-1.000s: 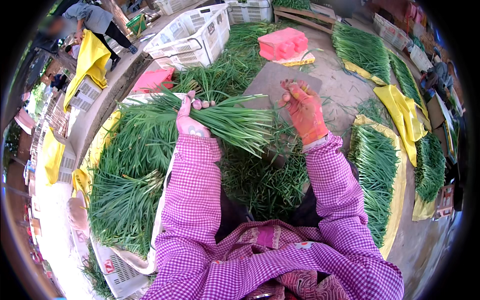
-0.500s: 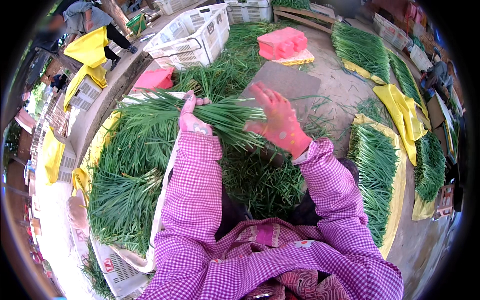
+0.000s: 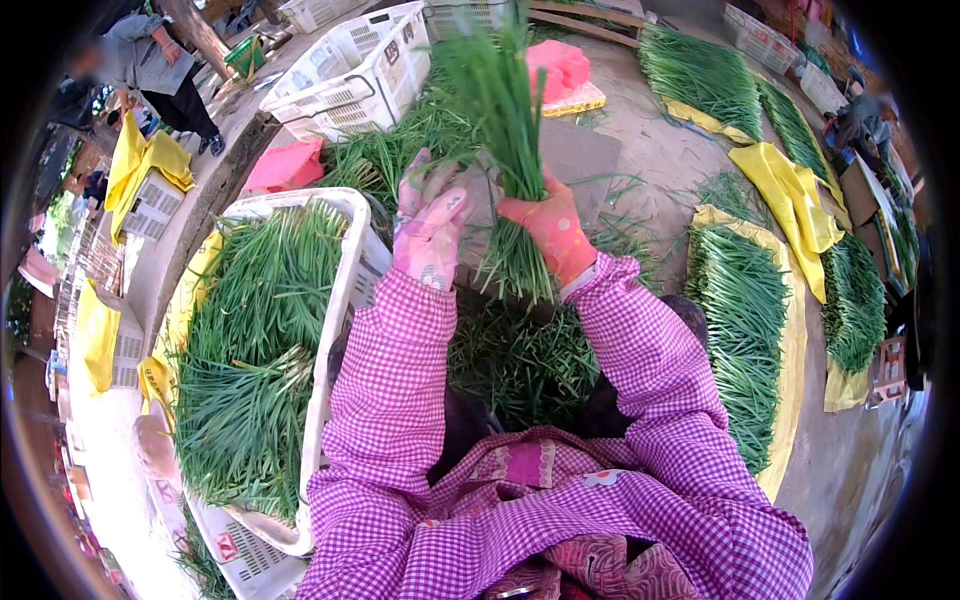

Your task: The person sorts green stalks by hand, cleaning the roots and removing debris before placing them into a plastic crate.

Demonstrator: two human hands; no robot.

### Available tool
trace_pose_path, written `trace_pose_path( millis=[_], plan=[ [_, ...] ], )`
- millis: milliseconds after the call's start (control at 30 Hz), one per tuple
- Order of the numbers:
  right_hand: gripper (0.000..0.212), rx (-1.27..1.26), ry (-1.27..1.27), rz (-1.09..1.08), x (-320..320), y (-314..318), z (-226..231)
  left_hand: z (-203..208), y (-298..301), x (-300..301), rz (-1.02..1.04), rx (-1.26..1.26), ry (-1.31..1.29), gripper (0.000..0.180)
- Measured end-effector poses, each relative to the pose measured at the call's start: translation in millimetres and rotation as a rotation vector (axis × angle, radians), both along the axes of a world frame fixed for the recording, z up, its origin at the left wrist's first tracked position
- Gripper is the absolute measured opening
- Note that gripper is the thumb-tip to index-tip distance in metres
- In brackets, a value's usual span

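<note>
My right hand (image 3: 553, 235), in a pink-orange dotted glove, is closed round the lower part of a bunch of garlic chives (image 3: 510, 125). The bunch stands upright, its green leaf tips blurred above and the stalk ends below. Beside it on the left is my left hand (image 3: 432, 228), gloved in pale pink, fingers apart and holding nothing. A white plastic crate (image 3: 346, 203) by my left arm is heaped with more chives (image 3: 265, 265). Loose green leaves (image 3: 520, 365) lie on the ground between my legs, and a grey board (image 3: 580, 165) lies beyond my hands.
Another white crate (image 3: 385, 78) stands at the back left, near a pink block (image 3: 287, 166). A second pink block (image 3: 560, 68) sits further right. Chives in rows (image 3: 740, 330) lie on yellow sheeting at my right, near a yellow cloth (image 3: 785, 200). A person (image 3: 165, 65) stands far left.
The bunch has gone from lying across my left hand to upright in my right hand. My left hand has let go and opened beside it. The person at far left has straightened somewhat.
</note>
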State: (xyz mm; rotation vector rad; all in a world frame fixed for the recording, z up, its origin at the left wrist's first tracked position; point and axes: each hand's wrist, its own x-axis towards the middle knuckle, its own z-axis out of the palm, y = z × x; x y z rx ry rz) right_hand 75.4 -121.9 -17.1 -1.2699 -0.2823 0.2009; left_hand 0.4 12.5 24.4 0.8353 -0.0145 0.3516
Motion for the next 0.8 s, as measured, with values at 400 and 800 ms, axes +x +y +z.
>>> trace_pose_path(
  millis=[400,800],
  plan=[
    [0.027,0.383,0.194,-0.042,14,-45,39,-8,27,-7,0.112,0.416,0.222,0.02],
    [0.029,0.372,0.155,-0.021,4,-34,39,-15,-7,-1,-0.027,0.489,0.048,0.025]
  ],
)
